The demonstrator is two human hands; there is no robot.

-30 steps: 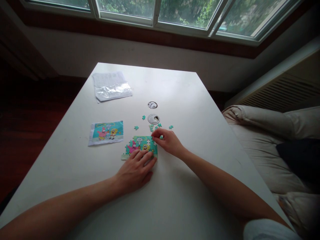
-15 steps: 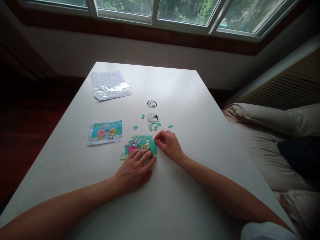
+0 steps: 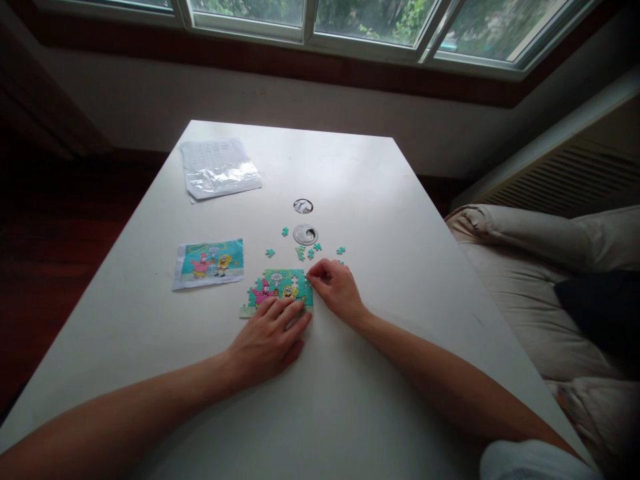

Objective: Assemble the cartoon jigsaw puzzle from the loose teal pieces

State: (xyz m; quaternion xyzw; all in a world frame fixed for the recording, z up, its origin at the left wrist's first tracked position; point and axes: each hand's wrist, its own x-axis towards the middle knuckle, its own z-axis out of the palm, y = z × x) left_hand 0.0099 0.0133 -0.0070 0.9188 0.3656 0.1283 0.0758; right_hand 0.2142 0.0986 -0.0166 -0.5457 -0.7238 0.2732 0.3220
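Puzzle (image 3: 277, 281) stays under spread left hand (image 3: 270, 335); right hand (image 3: 338, 291) sits slightly farther right, by far-right edge; can't tell grip.

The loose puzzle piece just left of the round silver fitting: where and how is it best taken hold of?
Probably a pinch on opposite edges, from above and the near side: the loose puzzle piece lies flat, with bare table around it and the round silver fitting close on its right.
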